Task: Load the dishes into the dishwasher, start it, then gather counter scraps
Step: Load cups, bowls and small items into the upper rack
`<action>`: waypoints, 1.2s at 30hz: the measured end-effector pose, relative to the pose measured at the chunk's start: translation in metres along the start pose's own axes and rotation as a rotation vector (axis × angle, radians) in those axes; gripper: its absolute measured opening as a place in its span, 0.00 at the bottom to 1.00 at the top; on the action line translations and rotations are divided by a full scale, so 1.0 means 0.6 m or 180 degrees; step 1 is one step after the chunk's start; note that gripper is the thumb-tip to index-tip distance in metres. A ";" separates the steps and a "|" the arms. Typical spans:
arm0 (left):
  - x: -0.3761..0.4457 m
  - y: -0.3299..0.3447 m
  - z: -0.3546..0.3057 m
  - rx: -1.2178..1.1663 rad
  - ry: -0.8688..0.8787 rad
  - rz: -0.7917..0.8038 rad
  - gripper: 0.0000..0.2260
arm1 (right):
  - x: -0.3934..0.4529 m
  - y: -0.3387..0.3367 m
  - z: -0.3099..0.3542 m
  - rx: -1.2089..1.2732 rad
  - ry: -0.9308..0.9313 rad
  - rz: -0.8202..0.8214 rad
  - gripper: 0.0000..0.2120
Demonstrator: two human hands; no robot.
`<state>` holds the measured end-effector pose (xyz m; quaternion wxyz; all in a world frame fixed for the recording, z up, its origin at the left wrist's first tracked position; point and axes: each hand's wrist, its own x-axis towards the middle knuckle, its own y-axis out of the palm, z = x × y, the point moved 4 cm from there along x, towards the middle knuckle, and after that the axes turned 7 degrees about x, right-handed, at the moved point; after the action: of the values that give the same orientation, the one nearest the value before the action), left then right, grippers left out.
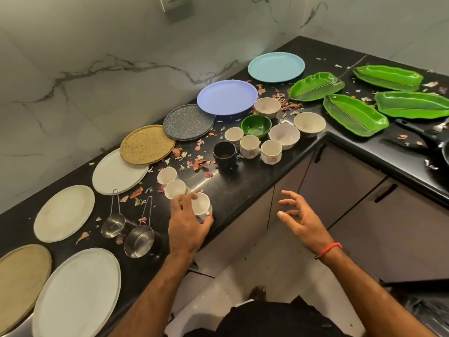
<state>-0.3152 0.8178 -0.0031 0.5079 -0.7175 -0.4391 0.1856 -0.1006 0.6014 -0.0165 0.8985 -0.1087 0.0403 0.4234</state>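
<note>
My left hand (188, 224) grips a small white cup (201, 205) at the front edge of the black counter (245, 183). Two more white cups (173, 188) stand just behind it. My right hand (302, 220) hovers open in the air in front of the counter, holding nothing. Further along stand a black mug (224, 154), three patterned cups (250, 145), a green bowl (255, 126) and three pale bowls (284, 135). Onion-skin scraps (198, 164) lie scattered across the counter. The dishwasher is barely visible at the bottom right corner.
Round plates line the wall side: white (64, 212), woven tan (147, 144), speckled dark (188, 121), purple (227, 97), light blue (276, 66). Two steel measuring cups (138, 240) sit left of my hand. Green leaf-shaped trays (354, 114) and a black pan (425, 139) fill the right counter. Cabinet doors (340, 190) below.
</note>
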 end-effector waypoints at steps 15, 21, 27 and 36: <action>-0.133 0.122 -0.424 -0.1065 0.2896 0.1068 0.43 | -0.154 -0.188 0.000 -0.0698 -0.0630 -0.1165 0.28; -0.278 0.235 -0.605 -0.0273 0.3718 0.1781 0.39 | -0.392 -0.378 -0.165 -0.0545 0.0368 -0.2837 0.25; -0.489 0.316 -0.799 -0.0255 0.4547 0.2257 0.30 | -0.696 -0.502 -0.363 -0.0345 0.1490 -0.3859 0.29; -0.708 0.352 -0.903 0.0317 0.5145 0.2886 0.23 | -0.906 -0.604 -0.588 0.0097 0.2498 -0.4238 0.32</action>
<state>-0.0680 0.1426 -0.0426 0.5688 -0.7093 0.3793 -0.1714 -0.1619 -0.1123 -0.2121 0.8850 -0.2398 0.2878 -0.2764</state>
